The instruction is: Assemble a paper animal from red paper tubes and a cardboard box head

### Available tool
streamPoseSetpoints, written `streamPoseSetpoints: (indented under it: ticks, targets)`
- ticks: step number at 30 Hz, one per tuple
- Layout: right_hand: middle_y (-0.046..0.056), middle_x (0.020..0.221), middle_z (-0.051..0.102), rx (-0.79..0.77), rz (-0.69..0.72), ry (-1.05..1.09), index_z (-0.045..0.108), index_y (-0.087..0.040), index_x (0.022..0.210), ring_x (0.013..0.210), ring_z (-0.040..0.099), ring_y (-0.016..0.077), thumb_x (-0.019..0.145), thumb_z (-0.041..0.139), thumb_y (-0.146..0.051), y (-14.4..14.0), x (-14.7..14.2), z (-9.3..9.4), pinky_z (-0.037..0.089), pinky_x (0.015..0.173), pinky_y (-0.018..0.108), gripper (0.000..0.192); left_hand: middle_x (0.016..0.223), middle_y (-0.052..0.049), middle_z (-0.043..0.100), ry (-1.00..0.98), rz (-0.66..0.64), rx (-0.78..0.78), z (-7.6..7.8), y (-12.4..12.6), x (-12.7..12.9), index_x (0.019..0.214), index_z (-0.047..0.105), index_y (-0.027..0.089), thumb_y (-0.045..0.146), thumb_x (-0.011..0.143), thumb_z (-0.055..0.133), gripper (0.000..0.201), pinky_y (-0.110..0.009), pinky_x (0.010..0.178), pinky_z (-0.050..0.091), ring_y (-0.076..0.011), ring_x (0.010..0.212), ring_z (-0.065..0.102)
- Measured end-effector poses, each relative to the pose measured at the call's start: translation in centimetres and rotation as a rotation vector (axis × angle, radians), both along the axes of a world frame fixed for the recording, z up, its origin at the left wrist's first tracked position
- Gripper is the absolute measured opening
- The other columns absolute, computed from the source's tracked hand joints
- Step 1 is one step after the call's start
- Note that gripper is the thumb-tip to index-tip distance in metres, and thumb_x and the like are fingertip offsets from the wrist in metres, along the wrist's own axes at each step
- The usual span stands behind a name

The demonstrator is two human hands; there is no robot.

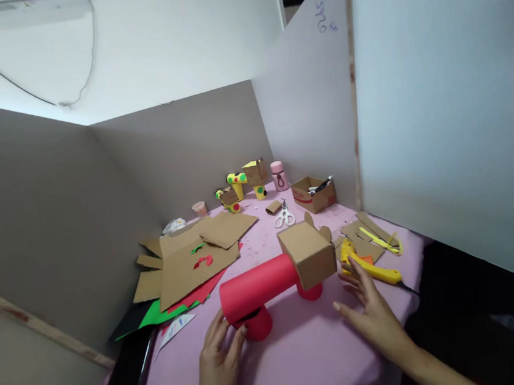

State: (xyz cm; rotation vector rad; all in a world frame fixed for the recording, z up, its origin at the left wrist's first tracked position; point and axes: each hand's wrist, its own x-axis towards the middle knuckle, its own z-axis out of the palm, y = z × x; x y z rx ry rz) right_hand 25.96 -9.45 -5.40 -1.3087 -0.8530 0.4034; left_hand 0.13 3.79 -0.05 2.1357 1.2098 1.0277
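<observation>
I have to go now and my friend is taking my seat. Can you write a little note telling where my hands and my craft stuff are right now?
Left hand: open, fingers touching the red paper tube animal at its near leg.
Right hand: open, flat on the pink table, beside the yellow glue gun.
Done: the animal stands with its cardboard box head on.
Nearby: scissors, cardboard sheets, coloured paper, finished yellow animals at the back.
Left: the red animal bears no decoration that I can see, unlike the yellow ones.
</observation>
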Motion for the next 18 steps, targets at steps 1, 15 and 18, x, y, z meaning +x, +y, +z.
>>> streamPoseSetpoints:
  ticks: [1,15,18]
  targets:
    - [0.013,0.141,0.035,0.008,-0.002,-0.006,0.02,-0.027,0.14,0.121,0.045,0.0265,0.077,0.062,-0.029,-0.1,-0.2,0.0,0.036,0.101,0.048,0.076,0.124,-0.015,0.058,-0.002,-0.013,-0.001,0.1,0.0,0.0,0.108,0.064,0.017,0.05,0.075,0.054,0.047,-0.047,0.102,0.037,-0.0298,0.118,0.051]
    - [0.011,0.109,0.063,-0.085,0.298,-0.044,0.062,-0.024,0.108,0.098,0.059,0.0279,0.076,0.062,-0.028,-0.9,-4.6,1.1,0.045,0.088,0.044,0.032,0.117,-0.009,0.064,-0.051,-0.072,-0.066,1.1,-0.8,0.3,0.105,0.065,0.021,0.042,0.077,0.06,0.035,-0.039,0.096,0.043,-0.0263,0.112,0.056]
    - [0.013,0.132,0.052,-0.132,0.462,0.061,0.055,-0.022,0.123,0.12,0.048,0.0313,0.066,0.068,-0.025,0.9,-7.5,1.2,0.038,0.099,0.047,0.059,0.116,-0.008,0.065,-0.085,-0.105,-0.084,1.2,-1.2,0.3,0.108,0.063,0.021,0.038,0.075,0.063,0.037,-0.038,0.096,0.044,-0.0254,0.112,0.056]
